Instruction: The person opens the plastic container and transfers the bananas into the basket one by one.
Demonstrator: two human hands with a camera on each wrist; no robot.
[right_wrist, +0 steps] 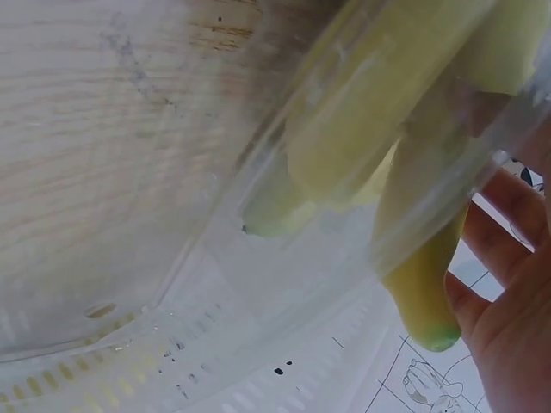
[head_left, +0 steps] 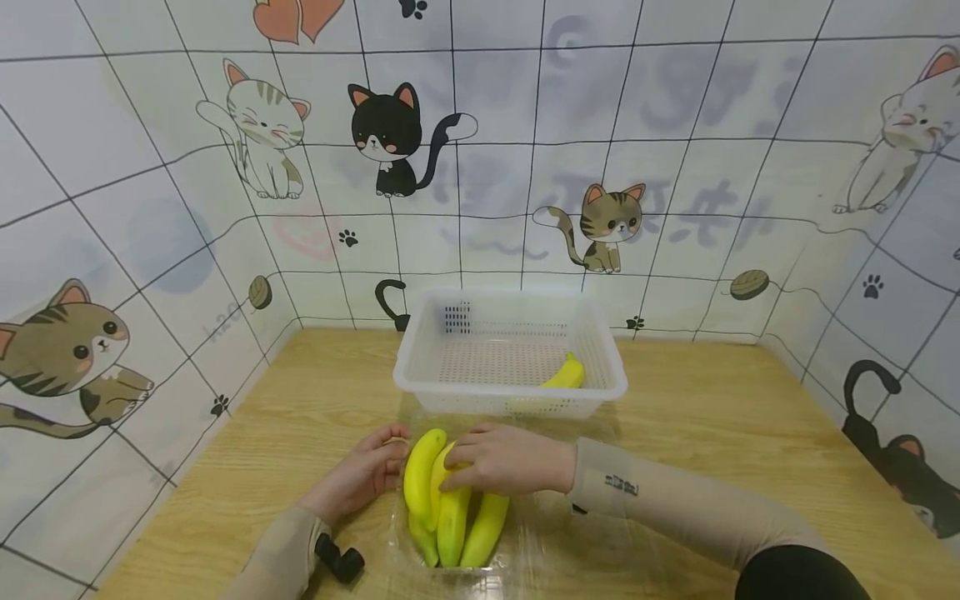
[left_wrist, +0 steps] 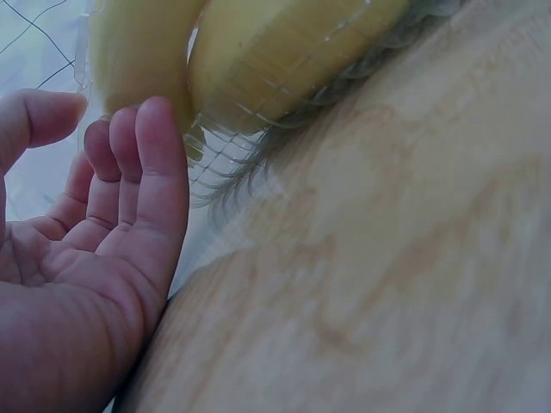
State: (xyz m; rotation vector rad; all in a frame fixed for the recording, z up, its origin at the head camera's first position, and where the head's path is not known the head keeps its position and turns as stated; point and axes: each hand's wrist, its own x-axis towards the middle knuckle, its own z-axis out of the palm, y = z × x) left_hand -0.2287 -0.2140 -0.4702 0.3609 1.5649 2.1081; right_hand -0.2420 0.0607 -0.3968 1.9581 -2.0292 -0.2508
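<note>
Several yellow bananas (head_left: 486, 533) lie side by side in a clear plastic box (head_left: 517, 546) on the table, their lower ends toward the near edge. From the right, my right hand (head_left: 513, 458) reaches over them and grips a middle banana (head_left: 453, 529) near its upper end. In the right wrist view the fingers (right_wrist: 499, 228) lie along that banana's greenish tip (right_wrist: 435, 331), partly behind clear plastic. My left hand (head_left: 367, 471) is at the box's left side, loosely bent, fingertips (left_wrist: 157, 116) close to the wall and nothing in the palm.
Behind the box stands a white perforated basket (head_left: 510, 393) with one banana (head_left: 567, 372) at its right side. The wooden table (head_left: 697, 417) meets walls covered with cat-pattern sheeting (head_left: 495, 167) at the back and both sides.
</note>
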